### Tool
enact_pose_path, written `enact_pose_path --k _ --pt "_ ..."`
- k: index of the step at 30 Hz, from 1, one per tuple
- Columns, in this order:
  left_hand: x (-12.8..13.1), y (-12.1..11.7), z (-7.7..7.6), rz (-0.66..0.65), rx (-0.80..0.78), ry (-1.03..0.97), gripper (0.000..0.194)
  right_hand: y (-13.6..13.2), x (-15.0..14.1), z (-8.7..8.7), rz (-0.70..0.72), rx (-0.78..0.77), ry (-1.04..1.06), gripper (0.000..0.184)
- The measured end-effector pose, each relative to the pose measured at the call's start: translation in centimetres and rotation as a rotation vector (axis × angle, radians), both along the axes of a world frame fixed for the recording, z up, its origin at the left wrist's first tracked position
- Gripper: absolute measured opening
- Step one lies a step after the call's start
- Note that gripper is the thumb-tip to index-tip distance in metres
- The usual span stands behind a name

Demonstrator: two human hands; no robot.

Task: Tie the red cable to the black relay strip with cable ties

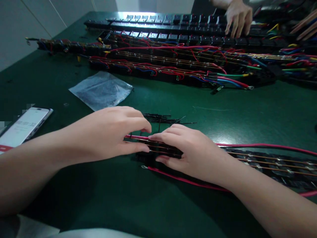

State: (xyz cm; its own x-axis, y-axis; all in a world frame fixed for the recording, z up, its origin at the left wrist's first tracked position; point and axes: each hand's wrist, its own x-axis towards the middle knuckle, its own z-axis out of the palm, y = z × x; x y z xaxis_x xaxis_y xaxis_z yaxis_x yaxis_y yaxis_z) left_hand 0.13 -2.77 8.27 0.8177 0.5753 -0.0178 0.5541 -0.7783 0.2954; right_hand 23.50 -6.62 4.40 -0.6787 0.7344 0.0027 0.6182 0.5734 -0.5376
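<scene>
A black strip (pixel 262 162) with thin copper-coloured rods along it lies on the green table, its left end between my hands. My left hand (pixel 119 130) curls around that end, forefinger above a red wire (pixel 137 137) and thumb below it. Beside it, my right hand (pixel 183 145) curves over the same strip, forefinger at the red wire and thumb on the near side. A thin black cable tie (pixel 159 125) stands upright between the hands. The fingertips' exact contact is partly hidden. A second red cable (pixel 178 178) with a ring terminal runs along the near edge.
Loose black cable ties (pixel 160 118) lie just behind my hands, near a clear plastic bag (pixel 102 89). A phone (pixel 24 127) rests at left. Several wired strips (pixel 158 62) span the back, where another person's hand (pixel 239 18) touches one.
</scene>
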Motion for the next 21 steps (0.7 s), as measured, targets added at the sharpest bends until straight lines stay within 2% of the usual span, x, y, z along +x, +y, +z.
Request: enact_pose_path --k 5,12,21 --pt "0.28 0.07 -0.47 -0.052 -0.056 0.109 0.026 -0.09 -0.14 0.4 -0.081 -0.045 -0.031 0.03" --pt "0.19 0.08 -0.9 -0.096 0.002 0.108 0.024 -0.3 -0.16 0.06 -0.134 -0.051 -0.007 0.026" --pt "0.49 -0.19 -0.77 -0.149 0.116 0.126 0.02 -0.23 -0.12 0.16 -0.126 -0.053 0.005 0.024"
